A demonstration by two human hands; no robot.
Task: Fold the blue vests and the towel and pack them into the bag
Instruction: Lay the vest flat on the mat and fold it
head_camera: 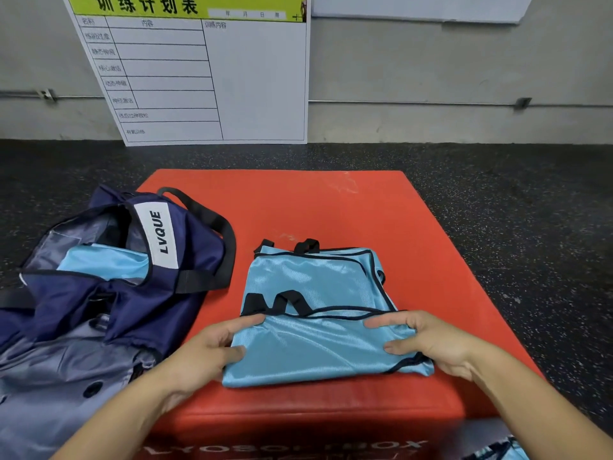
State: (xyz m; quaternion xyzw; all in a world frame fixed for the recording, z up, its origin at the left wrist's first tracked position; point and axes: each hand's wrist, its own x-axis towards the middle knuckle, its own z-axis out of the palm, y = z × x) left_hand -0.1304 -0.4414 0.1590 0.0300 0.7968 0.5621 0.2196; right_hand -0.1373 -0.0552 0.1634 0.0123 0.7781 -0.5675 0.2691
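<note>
Dark speckled floor, grey wall, a white schedule board [199,71] leaning against it at the far left. A red padded box [331,210] serves as work surface.

Blue vest [315,313] lies on the near half of the box, part-folded — near portion doubled over the far portion, black trim showing along the fold edge. Left hand [212,353] pinches the vest's left edge, thumb on top, fingers curled under. Right hand [428,340] pinches the right edge the same way. Both are clamped on cloth, well apart from each other.

Navy bag [109,270] sits on the left, mouth open; light blue cloth is already visible inside. Grey coat [66,376] lies at near left. More blue cloth [497,451] shows at the near right corner, not identifiable. Towel not seen.

Step in hand, judged: folding this vest. Next move likely calls for a final fold or a level lift leftward into the bag — keeping both edges tensioned so the slippery layers do not slide apart.
</note>
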